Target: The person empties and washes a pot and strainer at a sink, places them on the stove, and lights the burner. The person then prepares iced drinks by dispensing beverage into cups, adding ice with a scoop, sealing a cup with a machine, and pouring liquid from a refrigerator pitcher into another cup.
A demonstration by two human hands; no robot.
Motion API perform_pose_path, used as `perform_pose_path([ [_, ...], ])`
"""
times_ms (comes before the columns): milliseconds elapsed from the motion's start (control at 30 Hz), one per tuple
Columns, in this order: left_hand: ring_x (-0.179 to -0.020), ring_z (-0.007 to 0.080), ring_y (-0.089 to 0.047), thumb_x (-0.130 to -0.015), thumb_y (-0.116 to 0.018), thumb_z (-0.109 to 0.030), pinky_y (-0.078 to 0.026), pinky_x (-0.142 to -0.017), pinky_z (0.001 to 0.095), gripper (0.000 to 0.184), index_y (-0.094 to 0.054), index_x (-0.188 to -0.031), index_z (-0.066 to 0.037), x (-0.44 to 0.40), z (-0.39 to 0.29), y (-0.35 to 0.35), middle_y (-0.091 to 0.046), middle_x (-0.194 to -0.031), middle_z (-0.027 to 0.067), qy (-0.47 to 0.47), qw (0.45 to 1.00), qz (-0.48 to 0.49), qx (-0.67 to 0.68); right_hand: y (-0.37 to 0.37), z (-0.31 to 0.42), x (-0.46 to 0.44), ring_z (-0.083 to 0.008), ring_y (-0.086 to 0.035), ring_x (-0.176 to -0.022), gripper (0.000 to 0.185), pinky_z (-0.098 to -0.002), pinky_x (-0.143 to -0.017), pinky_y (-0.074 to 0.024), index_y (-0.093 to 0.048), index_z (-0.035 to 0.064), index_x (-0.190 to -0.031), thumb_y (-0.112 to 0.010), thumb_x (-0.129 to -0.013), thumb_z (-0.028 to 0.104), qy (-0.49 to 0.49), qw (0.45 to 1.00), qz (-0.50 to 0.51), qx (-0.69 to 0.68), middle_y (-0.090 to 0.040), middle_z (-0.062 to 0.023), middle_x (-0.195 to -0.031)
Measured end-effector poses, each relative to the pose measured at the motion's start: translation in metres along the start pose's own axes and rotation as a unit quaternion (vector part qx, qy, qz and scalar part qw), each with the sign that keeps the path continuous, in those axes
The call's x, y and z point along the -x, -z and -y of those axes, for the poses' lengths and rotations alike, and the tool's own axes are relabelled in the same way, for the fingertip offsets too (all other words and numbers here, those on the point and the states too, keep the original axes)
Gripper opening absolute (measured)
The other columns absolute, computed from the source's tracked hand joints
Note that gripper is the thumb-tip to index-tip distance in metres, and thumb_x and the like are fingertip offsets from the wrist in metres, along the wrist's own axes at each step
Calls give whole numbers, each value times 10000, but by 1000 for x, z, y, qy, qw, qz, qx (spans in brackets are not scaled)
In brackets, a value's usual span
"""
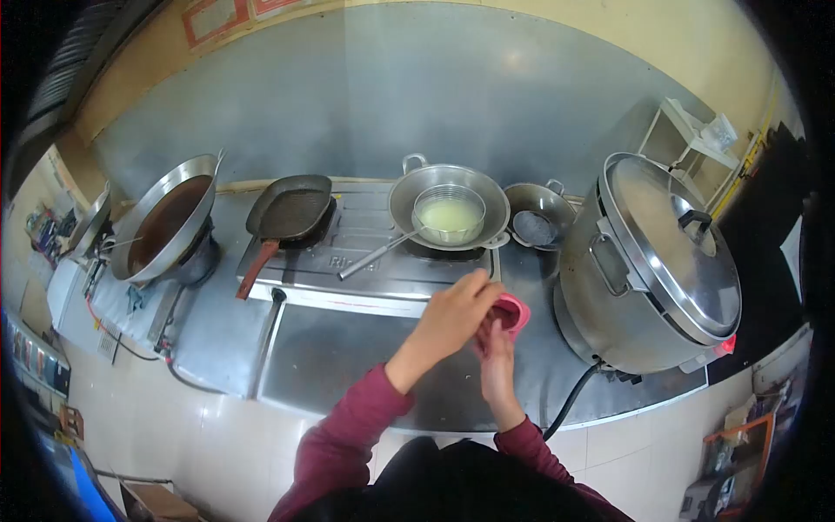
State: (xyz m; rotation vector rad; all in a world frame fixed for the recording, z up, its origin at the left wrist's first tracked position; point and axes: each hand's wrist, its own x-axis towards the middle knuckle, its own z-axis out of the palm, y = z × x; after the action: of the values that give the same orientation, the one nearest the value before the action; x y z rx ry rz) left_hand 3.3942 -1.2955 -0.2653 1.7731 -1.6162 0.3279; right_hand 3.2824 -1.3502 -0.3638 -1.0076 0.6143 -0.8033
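A small pink container (pixel 522 315) is between my two hands, its dark opening facing up. My left hand (pixel 448 320) is closed around its left side, with the fingertips partly hidden behind it. Against the near side of the same container, my right hand (pixel 497 364) has its fingers bent at the rim. Whatever lies inside the container is too dark to make out. Just beyond my hands, a wok (pixel 402 202) on the stove bears a wire strainer (pixel 372 258) over pale yellowish liquid (pixel 449 217).
A square grill pan (pixel 292 213) sits left on the stove (pixel 361 271). Farther left is a large wok of brown liquid (pixel 165 222). A small dark wok (pixel 541 202) stands right of the stove, beside a big lidded pot (pixel 600 304). A black hose (pixel 570 404) hangs below.
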Motion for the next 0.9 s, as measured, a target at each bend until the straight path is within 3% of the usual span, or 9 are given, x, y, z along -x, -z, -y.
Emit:
perform_pose_path([
  [67, -857, 200, -559, -726, -610, -91, -513, -597, 303, 250, -584, -974, -78, -15, 13, -10, -494, -892, 55, -77, 994, -27, -72, 1, -2, -23, -147, -564, -1003, 426, -275, -813, -447, -460, 19, -1271, -514, -973, 319, 52, 996, -41, 55, -567, -84, -1180],
  [167, -886, 234, -575, -768, -601, -89, -504, -637, 332, 233, -601, -1001, -80, -33, 27, -22, -502, -871, 60, -17, 998, -27, -49, 17, 5, -56, -131, -550, -937, 451, -263, -778, -440, -449, 27, -1269, -553, -951, 330, 63, 987, -66, 130, -566, -76, -1129],
  [367, -809, 377, -562, -887, -527, -102, -449, -711, 450, 166, -588, -1023, -31, -75, 74, -50, -526, -890, 163, 0, 979, 32, 202, -6, 2, -75, -128, -554, -844, 524, -272, -694, -458, -399, 35, -1279, -595, -924, 366, 48, 974, -210, 73, -568, -82, -1046],
  [500, -828, 361, -582, -892, -540, -120, -464, -728, 425, 160, -627, -979, -17, -81, 83, -53, -578, -899, 167, -28, 964, 55, 260, 38, -27, -112, -117, -551, -710, 240, -235, -565, -425, -546, 17, -1119, -535, -943, 179, 62, 966, -49, 246, -517, -103, -1129],
  [533, -830, 359, -589, -888, -544, -119, -470, -733, 417, 161, -629, -974, -12, -83, 88, -53, -590, -897, 169, -40, 961, 51, 270, 45, -28, -111, -128, -539, -830, 168, -260, -687, -436, -599, 16, -1021, -516, -923, 125, 98, 953, -68, 280, -495, -100, -1139],
  [633, -813, 357, -613, -858, -568, -115, -488, -733, 401, 155, -639, -934, 0, -94, 87, -38, -628, -871, 183, -20, 951, 50, 303, 67, -28, -100, -158, -490, -1012, 245, -297, -881, -393, -546, 22, -1118, -536, -903, 141, 219, 946, -7, 239, -484, -96, -1174],
  [667, -803, 357, -622, -845, -577, -114, -493, -731, 397, 153, -643, -917, 4, -98, 80, -31, -642, -860, 188, -5, 947, 53, 316, 61, -32, -94, -186, -409, -1154, 423, -323, -1009, -297, -449, 23, -1237, -588, -852, 134, 183, 980, 36, 65, -451, -97, -1252],
  [800, -743, 361, -641, -783, -605, -110, -503, -687, 408, 136, -651, -830, 9, -105, 35, -19, -658, -793, 197, -57, 941, 115, 312, 4, -26, -63, -179, -443, -1157, 645, -336, -997, -347, -393, -3, -1308, -692, -753, 135, 336, 893, -96, 283, -470, -93, -1265],
  [900, -761, 362, -638, -782, -621, -111, -500, -699, 406, 133, -645, -830, 11, -112, 39, -16, -656, -805, 194, -72, 949, 113, 285, 64, -4, -39, -174, -519, -1079, 577, -329, -946, -408, -469, -40, -1249, -682, -744, 140, -10, 960, 71, 272, -551, -101, -1148],
])
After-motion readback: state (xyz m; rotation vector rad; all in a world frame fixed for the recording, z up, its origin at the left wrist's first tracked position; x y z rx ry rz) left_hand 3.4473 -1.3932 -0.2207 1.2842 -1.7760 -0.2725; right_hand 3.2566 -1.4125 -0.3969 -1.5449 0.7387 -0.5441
